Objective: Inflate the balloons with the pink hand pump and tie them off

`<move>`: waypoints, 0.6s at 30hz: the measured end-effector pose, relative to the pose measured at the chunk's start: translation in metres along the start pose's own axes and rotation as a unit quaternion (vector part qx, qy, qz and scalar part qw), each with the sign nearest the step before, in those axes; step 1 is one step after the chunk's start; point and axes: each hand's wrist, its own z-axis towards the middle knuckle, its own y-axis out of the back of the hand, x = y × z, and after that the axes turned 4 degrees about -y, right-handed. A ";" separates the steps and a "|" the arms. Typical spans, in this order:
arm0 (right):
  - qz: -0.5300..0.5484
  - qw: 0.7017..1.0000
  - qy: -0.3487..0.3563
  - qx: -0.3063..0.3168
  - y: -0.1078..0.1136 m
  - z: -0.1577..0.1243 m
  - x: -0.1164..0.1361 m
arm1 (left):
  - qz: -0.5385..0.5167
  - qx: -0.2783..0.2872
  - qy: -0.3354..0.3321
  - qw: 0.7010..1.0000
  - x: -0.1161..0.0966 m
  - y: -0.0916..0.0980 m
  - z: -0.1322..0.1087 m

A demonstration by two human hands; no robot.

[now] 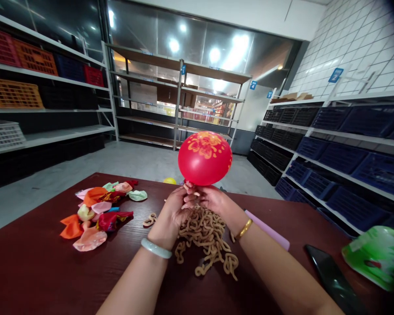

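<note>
An inflated red balloon [205, 159] with a yellow printed pattern stands upright above my two hands. My left hand [180, 203] is closed at the balloon's neck, with the thumb and fingers pinched together. From the other side, my right hand [212, 197] also grips at the neck, its fingers partly hidden. A small piece of beige cord shows between the fingers. Under both hands lies a tangled heap of beige cord loops [205, 232]. One loose cord loop [149, 219] lies left of the heap. Limp, uninflated balloons [98, 210] in several colours are piled farther left.
The dark red table [36, 262] holds a pink-purple long object [269, 231], a black phone [331, 275] and a green package [377, 258] on the right. A yellow round thing [169, 180] shows past the far edge. Shelves with crates [351, 162] line the room.
</note>
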 end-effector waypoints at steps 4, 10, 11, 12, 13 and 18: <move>0.043 0.999 0.011 -0.026 0.002 -0.018 0.003 | 0.144 -0.054 -0.096 0.983 0.004 0.011 0.009; -0.217 0.937 0.203 -0.184 -0.006 -0.044 0.006 | 0.331 -0.111 -0.205 0.914 0.020 0.016 0.016; -0.275 0.907 0.253 -0.195 -0.007 -0.048 0.006 | 0.355 -0.109 -0.221 0.902 0.023 0.016 0.016; -0.318 0.878 0.298 -0.199 -0.008 -0.053 0.006 | 0.379 -0.106 -0.234 0.889 0.026 0.016 0.016; -0.345 0.855 0.335 -0.195 -0.008 -0.057 0.006 | 0.405 -0.103 -0.246 0.874 0.029 0.016 0.016; -0.356 0.817 0.423 -0.162 -0.005 -0.072 0.003 | 0.552 -0.079 -0.292 0.777 0.046 0.012 0.006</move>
